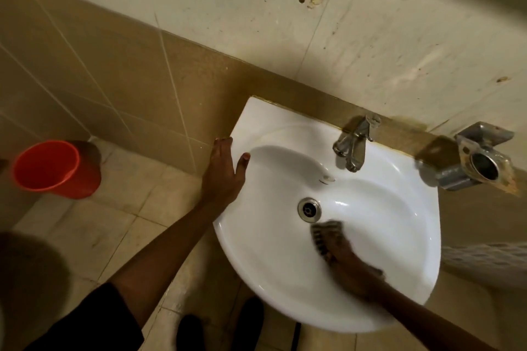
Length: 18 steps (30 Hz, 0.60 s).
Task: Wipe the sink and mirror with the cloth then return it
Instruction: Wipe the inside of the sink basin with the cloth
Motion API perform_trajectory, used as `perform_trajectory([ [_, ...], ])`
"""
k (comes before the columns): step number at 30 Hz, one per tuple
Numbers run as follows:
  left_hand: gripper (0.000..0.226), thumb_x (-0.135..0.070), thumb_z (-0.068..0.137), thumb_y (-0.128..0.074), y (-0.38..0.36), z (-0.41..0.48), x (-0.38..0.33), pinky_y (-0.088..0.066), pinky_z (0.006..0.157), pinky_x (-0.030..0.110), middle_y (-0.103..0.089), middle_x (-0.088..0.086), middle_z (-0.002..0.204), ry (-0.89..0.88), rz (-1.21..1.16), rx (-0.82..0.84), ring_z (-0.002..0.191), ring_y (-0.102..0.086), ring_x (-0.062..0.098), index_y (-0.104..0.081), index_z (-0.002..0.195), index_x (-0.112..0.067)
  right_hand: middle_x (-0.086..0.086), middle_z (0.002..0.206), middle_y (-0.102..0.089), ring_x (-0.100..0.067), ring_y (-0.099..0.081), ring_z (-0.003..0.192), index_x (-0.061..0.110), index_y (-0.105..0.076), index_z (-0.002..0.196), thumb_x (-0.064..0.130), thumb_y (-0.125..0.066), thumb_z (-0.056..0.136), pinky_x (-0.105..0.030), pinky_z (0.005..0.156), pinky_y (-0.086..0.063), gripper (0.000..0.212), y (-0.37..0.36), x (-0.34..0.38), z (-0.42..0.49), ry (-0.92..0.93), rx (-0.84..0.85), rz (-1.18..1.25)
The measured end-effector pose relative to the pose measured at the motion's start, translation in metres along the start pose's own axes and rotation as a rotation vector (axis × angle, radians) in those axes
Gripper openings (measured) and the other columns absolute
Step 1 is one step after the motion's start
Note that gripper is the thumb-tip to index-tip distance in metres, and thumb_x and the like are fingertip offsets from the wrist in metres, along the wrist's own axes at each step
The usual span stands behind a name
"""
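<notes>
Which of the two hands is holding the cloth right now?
The right hand, pressing the dark cloth inside the sink basin; the left hand rests bare on the rim.

An orange bucket (47,168) is seen standing upright on the tiled floor (94,225), close against the tan tiled wall (94,71). A corroded metal bracket (479,162) is fixed to the wall at right. A chipped hole (313,0) is noted in the upper cream wall.
</notes>
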<state>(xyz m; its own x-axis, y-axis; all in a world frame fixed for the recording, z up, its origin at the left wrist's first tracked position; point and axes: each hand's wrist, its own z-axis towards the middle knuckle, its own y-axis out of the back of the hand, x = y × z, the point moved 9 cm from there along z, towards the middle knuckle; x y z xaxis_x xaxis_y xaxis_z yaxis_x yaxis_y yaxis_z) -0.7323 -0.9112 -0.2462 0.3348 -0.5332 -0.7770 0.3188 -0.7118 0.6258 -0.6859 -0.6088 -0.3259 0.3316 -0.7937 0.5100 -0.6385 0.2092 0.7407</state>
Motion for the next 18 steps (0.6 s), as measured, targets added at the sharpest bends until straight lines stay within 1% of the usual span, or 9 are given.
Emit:
perform_trajectory([
  [2,0.069,-0.052,0.09,-0.035,0.0,0.001,0.001,-0.023,0.114,0.038,-0.025,0.011,0.155,-0.005,-0.027,0.005,0.145,-0.018,0.024,-0.025,0.145,-0.011,0.008,0.152,-0.004,0.022,-0.027,0.125,0.015,-0.019,0.143,0.01,-0.03,0.101,-0.008,0.108,-0.024,0.044,-0.011,0.061,0.017,0.13,-0.097,0.038],
  [4,0.075,-0.057,0.085,-0.029,0.0,0.002,0.005,-0.024,0.114,0.038,-0.025,0.011,0.155,0.0,-0.054,0.005,0.145,-0.017,0.023,-0.025,0.145,-0.012,0.013,0.152,-0.009,0.015,-0.018,0.133,0.03,-0.016,0.143,0.032,-0.034,0.1,-0.014,0.114,-0.014,0.047,-0.032,0.143,0.036,0.396,-0.065,0.148],
  [5,0.076,-0.06,0.084,-0.026,0.0,0.002,0.006,-0.025,0.114,0.04,-0.027,0.01,0.154,0.001,-0.065,0.009,0.145,-0.019,0.023,-0.026,0.144,-0.013,0.012,0.151,-0.021,0.012,-0.027,0.131,0.036,-0.017,0.141,0.034,-0.032,0.1,-0.013,0.111,-0.02,0.044,-0.033,0.167,0.053,0.429,-0.099,0.176],
  [7,0.081,-0.067,0.083,-0.022,0.001,0.003,0.007,-0.029,0.113,0.043,-0.03,0.011,0.153,-0.004,-0.091,-0.001,0.143,-0.023,0.025,-0.028,0.143,-0.014,0.005,0.139,-0.043,0.02,-0.043,0.111,0.031,-0.026,0.138,0.02,-0.03,0.102,-0.004,0.097,-0.03,0.038,-0.021,0.181,0.088,0.371,-0.216,0.178],
  [9,0.078,-0.063,0.084,-0.024,0.001,0.002,0.006,-0.025,0.113,0.039,-0.029,0.01,0.154,-0.007,-0.092,0.01,0.144,-0.021,0.023,-0.027,0.144,-0.014,0.009,0.143,-0.032,0.023,-0.027,0.124,0.016,-0.021,0.143,0.01,-0.022,0.102,0.0,0.103,-0.015,0.041,-0.01,0.161,0.118,0.251,-0.241,0.217],
  [11,0.073,-0.056,0.085,-0.028,-0.001,0.002,0.009,-0.021,0.114,0.036,-0.025,0.008,0.155,0.013,-0.075,0.022,0.145,-0.017,0.022,-0.025,0.145,-0.015,0.005,0.155,-0.001,-0.005,-0.002,0.144,0.014,-0.002,0.148,0.018,-0.015,0.098,-0.017,0.115,0.007,0.052,-0.005,0.102,0.134,0.061,-0.278,0.209],
  [12,0.072,-0.054,0.085,-0.03,-0.001,0.002,0.01,-0.021,0.114,0.036,-0.024,0.008,0.156,0.024,-0.068,0.027,0.145,-0.017,0.022,-0.024,0.145,-0.016,0.0,0.155,0.008,-0.02,0.006,0.145,0.021,0.006,0.146,0.022,-0.013,0.093,-0.031,0.118,0.009,0.057,-0.003,0.076,0.134,-0.01,-0.328,0.112],
  [14,0.068,-0.052,0.089,-0.035,-0.002,0.003,0.01,-0.022,0.113,0.036,-0.025,0.008,0.155,0.019,-0.049,0.022,0.145,-0.019,0.022,-0.025,0.145,-0.015,-0.003,0.153,0.009,-0.029,0.011,0.142,0.024,0.007,0.144,0.021,-0.018,0.089,-0.048,0.118,-0.003,0.06,-0.006,0.043,0.133,-0.113,-0.376,0.016],
  [18,0.065,-0.048,0.092,-0.04,-0.001,0.005,0.009,-0.024,0.112,0.035,-0.027,0.009,0.154,0.003,-0.036,0.002,0.144,-0.021,0.023,-0.026,0.145,-0.014,-0.011,0.157,-0.003,-0.031,-0.004,0.144,0.024,-0.006,0.148,0.007,-0.031,0.092,-0.049,0.115,-0.015,0.064,0.005,0.061,0.128,-0.207,-0.46,0.208],
])
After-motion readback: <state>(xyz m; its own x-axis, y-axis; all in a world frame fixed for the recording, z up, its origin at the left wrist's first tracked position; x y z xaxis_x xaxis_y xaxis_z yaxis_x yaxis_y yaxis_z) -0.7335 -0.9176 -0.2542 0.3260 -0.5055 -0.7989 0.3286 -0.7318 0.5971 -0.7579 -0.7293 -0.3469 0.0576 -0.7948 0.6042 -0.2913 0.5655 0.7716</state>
